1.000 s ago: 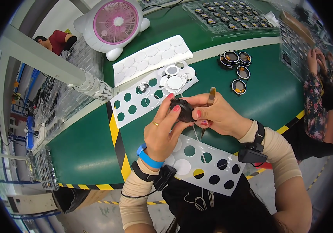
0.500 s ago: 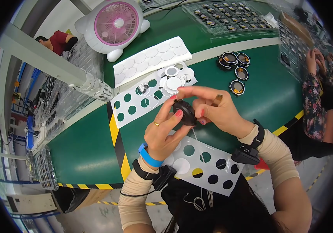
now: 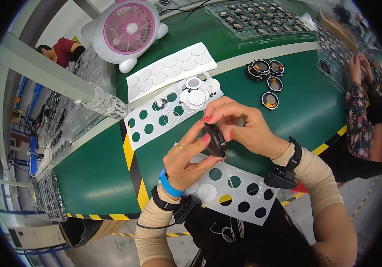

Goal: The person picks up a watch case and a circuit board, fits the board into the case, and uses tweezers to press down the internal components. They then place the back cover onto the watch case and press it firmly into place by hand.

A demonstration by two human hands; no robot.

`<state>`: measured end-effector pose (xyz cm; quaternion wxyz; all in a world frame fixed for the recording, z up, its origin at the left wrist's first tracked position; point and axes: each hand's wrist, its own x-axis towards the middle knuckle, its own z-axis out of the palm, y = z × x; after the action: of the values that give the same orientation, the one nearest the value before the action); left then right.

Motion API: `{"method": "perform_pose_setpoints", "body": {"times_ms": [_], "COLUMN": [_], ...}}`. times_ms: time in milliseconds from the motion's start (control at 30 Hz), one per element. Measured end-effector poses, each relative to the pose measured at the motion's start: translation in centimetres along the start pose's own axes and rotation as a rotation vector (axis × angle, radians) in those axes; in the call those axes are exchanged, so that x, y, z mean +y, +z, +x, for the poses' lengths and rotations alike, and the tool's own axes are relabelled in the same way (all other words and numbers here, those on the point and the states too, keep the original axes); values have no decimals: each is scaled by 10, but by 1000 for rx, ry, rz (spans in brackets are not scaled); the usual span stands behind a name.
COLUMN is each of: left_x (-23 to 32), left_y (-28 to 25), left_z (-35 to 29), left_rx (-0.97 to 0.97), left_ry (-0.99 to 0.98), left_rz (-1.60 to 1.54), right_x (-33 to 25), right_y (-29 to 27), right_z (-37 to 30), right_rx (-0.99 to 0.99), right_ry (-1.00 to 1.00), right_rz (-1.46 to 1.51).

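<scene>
My left hand [image 3: 183, 161] grips a round black watch case [image 3: 216, 140] by its rim, between thumb and fingers, tilted nearly on edge. My right hand [image 3: 248, 129] is closed at the same case, its index finger at the top edge and its thumb by the right side. Whether something small sits in the right fingers is hidden. Below the hands lies a sheet with round cutouts [image 3: 257, 209], partly covered by my left wrist. Beyond them is a pile of white round stickers [image 3: 196, 98] on another punched sheet [image 3: 138, 139].
Several round watch parts [image 3: 270, 101] with dark faces sit to the right. A sheet of round stickers [image 3: 168, 66] lies behind, near a white and pink fan [image 3: 131, 29]. Trays of parts [image 3: 262, 20] stand at the back. A co-worker's hands [image 3: 359, 66] are at far right.
The watch case has turned more edge-on and shifted slightly right and down in my hands. My right fingers have curled closer to it. The whole view has shifted slightly.
</scene>
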<state>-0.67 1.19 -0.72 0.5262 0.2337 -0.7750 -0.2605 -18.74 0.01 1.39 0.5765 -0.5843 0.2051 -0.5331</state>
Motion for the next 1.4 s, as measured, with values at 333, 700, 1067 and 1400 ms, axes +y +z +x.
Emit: {"method": "perform_pose_setpoints", "body": {"times_ms": [333, 700, 1067, 1400], "left_x": [1, 6, 9, 6], "left_y": [-4, 6, 2, 2], "left_z": [9, 14, 10, 11], "left_rx": [30, 150, 69, 130], "left_ry": [51, -657, -366, -642], "left_rz": [149, -533, -73, -467], "right_x": [-12, 2, 4, 8], "right_y": [1, 6, 8, 4], "right_z": [0, 0, -2, -3], "right_rx": [-7, 169, 230, 184], "right_ry": [93, 146, 200, 65], "right_rz": [-155, -73, -16, -386]}}
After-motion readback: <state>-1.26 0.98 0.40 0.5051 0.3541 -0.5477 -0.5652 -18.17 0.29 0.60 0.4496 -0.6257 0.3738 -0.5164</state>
